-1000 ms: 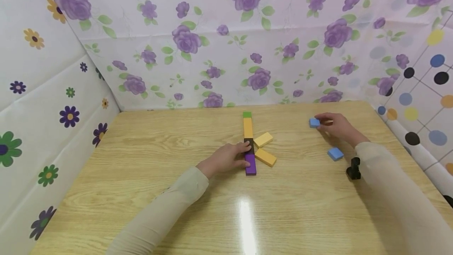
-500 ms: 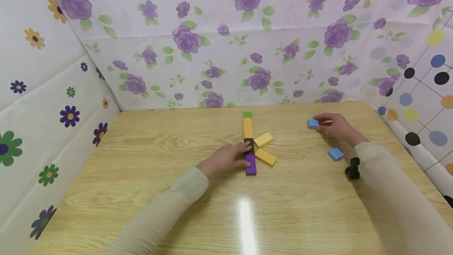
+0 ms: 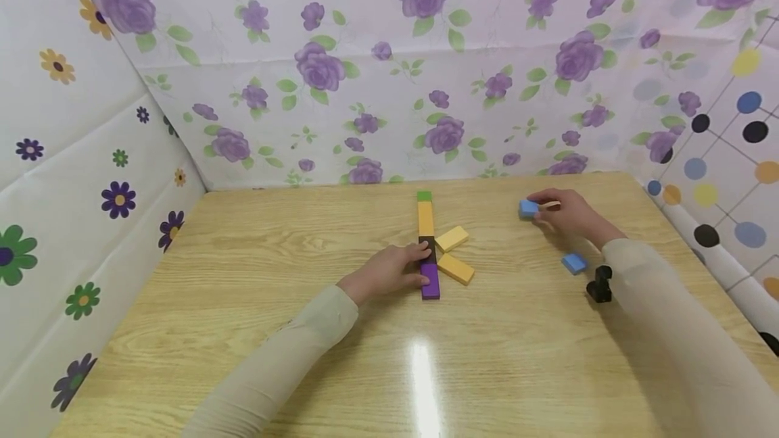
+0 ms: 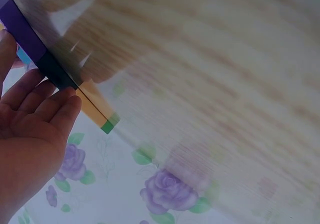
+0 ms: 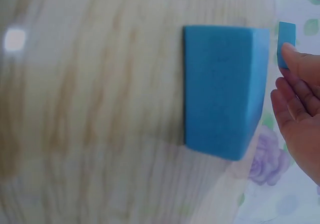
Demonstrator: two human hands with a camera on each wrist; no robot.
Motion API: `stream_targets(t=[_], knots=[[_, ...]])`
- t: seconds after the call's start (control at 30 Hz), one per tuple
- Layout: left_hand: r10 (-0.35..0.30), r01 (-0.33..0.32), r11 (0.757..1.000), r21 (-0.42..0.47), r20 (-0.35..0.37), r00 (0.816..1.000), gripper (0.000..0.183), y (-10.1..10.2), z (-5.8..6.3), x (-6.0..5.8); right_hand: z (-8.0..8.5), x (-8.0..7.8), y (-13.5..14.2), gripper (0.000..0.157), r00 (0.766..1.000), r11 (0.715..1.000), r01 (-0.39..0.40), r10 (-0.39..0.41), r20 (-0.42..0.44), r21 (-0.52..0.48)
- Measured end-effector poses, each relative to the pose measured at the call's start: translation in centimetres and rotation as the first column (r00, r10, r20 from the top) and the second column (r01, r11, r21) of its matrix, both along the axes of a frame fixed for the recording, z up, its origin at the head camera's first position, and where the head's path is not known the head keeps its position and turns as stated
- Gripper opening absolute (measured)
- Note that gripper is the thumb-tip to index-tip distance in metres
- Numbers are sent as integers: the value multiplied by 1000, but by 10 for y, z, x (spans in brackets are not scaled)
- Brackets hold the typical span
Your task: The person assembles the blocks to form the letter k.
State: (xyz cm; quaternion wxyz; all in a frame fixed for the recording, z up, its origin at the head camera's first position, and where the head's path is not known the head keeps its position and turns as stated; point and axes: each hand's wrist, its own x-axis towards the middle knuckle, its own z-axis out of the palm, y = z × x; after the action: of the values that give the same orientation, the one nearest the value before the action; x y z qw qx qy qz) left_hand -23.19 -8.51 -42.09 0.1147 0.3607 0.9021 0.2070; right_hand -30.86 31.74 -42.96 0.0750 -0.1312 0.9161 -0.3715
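Observation:
My left hand (image 3: 386, 272) rests its fingers on the black block (image 3: 433, 260) and its thumb on the purple block (image 3: 431, 291). These lie in a straight row with an orange block (image 3: 425, 219) and a green block (image 3: 424, 196) at the far end. Over on the right, my right hand (image 3: 567, 213) pinches a small blue block (image 3: 527, 209) between thumb and fingers; the right wrist view shows that blue block (image 5: 286, 36) edge-on at the fingertips. A second blue block (image 3: 574, 263) lies nearer me, large in the right wrist view.
Two yellow blocks, a paler one (image 3: 452, 238) and a deeper one (image 3: 456, 269), lie slanted just right of the row. A black device (image 3: 600, 286) sits at the right sleeve. Flowered cloth (image 3: 365, 86) hangs behind the wooden table (image 3: 292, 357).
My right hand has moved slightly left with the blue block, and the black device at its sleeve has shifted along. The left hand stays on the row.

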Motion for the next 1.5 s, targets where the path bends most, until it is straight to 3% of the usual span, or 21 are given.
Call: stream_targets(t=[0.47,0.73,1.5], knots=[[11,-12,999,-36,-4,1000,63,1,-1,-1,10,-1,-19,41,998,998,-63,63,-21,-29],[4,-4,1000,-30,0,1000,62,0,0,0,14,-4,-36,39,988,990,-128,123,-89,-54],[-7,7,1000,-9,-4,1000,62,0,-2,-1,7,-12,-81,37,969,964,-237,226,-97,-122]])
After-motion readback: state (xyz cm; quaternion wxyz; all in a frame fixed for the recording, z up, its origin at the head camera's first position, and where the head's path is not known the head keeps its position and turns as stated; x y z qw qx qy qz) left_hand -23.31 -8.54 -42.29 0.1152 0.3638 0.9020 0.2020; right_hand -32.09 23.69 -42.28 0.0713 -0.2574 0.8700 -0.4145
